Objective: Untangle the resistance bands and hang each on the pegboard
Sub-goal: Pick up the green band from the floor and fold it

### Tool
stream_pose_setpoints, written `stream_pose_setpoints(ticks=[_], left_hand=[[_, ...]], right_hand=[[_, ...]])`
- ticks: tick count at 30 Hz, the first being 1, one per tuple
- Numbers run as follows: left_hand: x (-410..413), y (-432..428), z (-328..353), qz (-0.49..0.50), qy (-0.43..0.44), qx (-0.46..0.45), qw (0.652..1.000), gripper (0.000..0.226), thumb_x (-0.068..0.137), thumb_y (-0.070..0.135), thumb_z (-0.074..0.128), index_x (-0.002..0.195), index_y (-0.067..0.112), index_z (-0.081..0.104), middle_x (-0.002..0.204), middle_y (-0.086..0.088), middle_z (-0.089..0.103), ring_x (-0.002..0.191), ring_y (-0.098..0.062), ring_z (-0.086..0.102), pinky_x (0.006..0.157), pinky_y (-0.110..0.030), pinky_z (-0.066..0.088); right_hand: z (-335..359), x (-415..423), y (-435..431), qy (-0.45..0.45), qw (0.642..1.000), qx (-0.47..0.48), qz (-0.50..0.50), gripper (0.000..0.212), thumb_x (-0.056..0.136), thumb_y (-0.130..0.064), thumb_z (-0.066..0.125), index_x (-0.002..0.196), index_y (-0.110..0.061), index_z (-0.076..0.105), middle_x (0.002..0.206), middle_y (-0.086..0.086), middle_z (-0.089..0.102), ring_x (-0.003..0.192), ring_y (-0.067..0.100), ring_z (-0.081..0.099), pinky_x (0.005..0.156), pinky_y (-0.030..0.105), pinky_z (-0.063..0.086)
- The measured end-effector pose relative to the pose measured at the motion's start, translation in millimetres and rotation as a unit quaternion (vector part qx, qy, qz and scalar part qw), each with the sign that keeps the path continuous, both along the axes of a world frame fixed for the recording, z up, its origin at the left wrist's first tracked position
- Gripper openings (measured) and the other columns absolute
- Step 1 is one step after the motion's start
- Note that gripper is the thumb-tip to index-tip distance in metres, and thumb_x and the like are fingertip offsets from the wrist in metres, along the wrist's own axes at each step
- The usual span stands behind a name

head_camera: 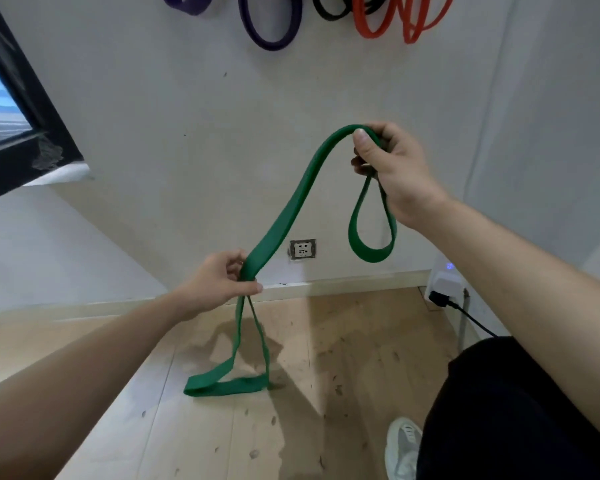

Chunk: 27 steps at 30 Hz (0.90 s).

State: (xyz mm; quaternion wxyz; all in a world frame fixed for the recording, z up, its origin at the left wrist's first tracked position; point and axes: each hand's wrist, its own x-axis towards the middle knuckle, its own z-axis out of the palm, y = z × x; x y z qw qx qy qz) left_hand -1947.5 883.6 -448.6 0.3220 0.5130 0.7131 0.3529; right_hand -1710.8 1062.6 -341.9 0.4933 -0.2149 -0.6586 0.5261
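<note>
I am holding both bare forearms out in front of me, the left arm entering low from the lower left and the right arm slanting up from the right edge. My left hand is pinching the green band between thumb and curled fingers. My right hand, raised higher, is gripping the same band with its thumb on top.

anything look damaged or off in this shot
The black window frame has a flaky, worn patch at its lower corner, with white film curling away beneath. The wooden floor is scuffed and pitted. The green band looks intact.
</note>
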Motion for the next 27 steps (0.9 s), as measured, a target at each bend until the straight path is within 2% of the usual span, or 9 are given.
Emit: stream_pose_setpoints(ticks=[6,8,10,14,16,20,23,25,27], left_hand=[[-13,3,36,0.126,-0.139,0.102,0.977,0.032,0.080,0.009,0.079,0.111,0.008,0.068,0.101,-0.009,0.076,0.101,-0.028,0.073,0.096,-0.038,0.058],[-10,4,50,0.134,-0.161,0.141,0.968,0.027,0.082,0.011,0.078,0.108,0.013,0.070,0.093,-0.001,0.077,0.094,-0.020,0.072,0.098,-0.039,0.056],[-4,5,63,0.122,-0.159,0.171,0.964,0.026,0.082,0.014,0.078,0.107,0.016,0.073,0.087,0.006,0.077,0.087,-0.011,0.071,0.096,-0.035,0.055],[13,8,83,0.088,-0.157,0.226,0.957,0.026,0.082,0.013,0.079,0.107,0.016,0.074,0.089,0.009,0.077,0.084,-0.006,0.070,0.087,-0.026,0.052],[20,8,89,0.082,-0.159,0.246,0.953,0.024,0.084,0.011,0.078,0.107,0.015,0.073,0.087,0.009,0.076,0.082,-0.006,0.068,0.085,-0.025,0.054],[25,6,96,0.075,-0.161,0.266,0.947,0.023,0.085,0.010,0.077,0.108,0.015,0.073,0.084,0.010,0.075,0.078,-0.006,0.067,0.081,-0.025,0.054],[29,3,96,0.062,-0.155,0.267,0.949,0.024,0.085,0.010,0.077,0.109,0.013,0.073,0.081,0.011,0.074,0.073,-0.003,0.066,0.074,-0.019,0.052],[32,2,96,0.047,-0.139,0.259,0.955,0.025,0.084,0.009,0.077,0.108,0.011,0.073,0.080,0.011,0.075,0.074,0.000,0.067,0.071,-0.015,0.050],[34,0,95,0.033,-0.119,0.250,0.960,0.025,0.082,0.011,0.080,0.106,0.013,0.074,0.083,0.009,0.076,0.079,-0.004,0.069,0.074,-0.016,0.051]], right_hand=[[-33,20,29,-0.233,0.968,-0.019,0.093,0.019,0.089,-0.009,0.073,0.106,-0.014,0.065,0.098,0.005,0.069,0.092,0.019,0.068,0.087,0.027,0.053],[-45,18,30,-0.344,0.932,0.008,0.111,0.023,0.087,-0.006,0.074,0.108,-0.013,0.066,0.102,0.005,0.070,0.099,0.021,0.068,0.094,0.033,0.051],[-54,13,27,-0.434,0.890,0.029,0.134,0.021,0.085,-0.004,0.075,0.102,-0.013,0.066,0.095,0.002,0.070,0.092,0.019,0.068,0.088,0.033,0.050],[-71,-7,15,-0.551,0.814,0.076,0.168,0.021,0.084,-0.007,0.078,0.101,-0.011,0.066,0.098,0.008,0.071,0.095,0.025,0.068,0.092,0.042,0.055],[-76,-18,7,-0.571,0.796,0.108,0.173,0.025,0.083,-0.011,0.079,0.104,-0.009,0.066,0.105,0.010,0.070,0.099,0.027,0.067,0.096,0.046,0.054],[-79,-33,-9,-0.589,0.768,0.123,0.217,0.024,0.086,-0.014,0.078,0.107,-0.011,0.066,0.116,0.008,0.068,0.108,0.026,0.064,0.098,0.038,0.052],[-77,-38,-16,-0.605,0.745,0.104,0.262,0.052,0.085,-0.022,0.080,0.132,-0.014,0.059,0.131,0.004,0.062,0.121,0.021,0.058,0.109,0.041,0.045],[-68,-40,-22,-0.551,0.778,0.055,0.298,0.070,0.083,-0.025,0.082,0.144,-0.018,0.048,0.137,0.002,0.056,0.127,0.019,0.054,0.113,0.039,0.042],[-53,-41,-31,-0.442,0.836,0.009,0.324,0.072,0.081,-0.022,0.083,0.144,-0.017,0.049,0.136,0.003,0.058,0.125,0.018,0.058,0.110,0.035,0.045]])
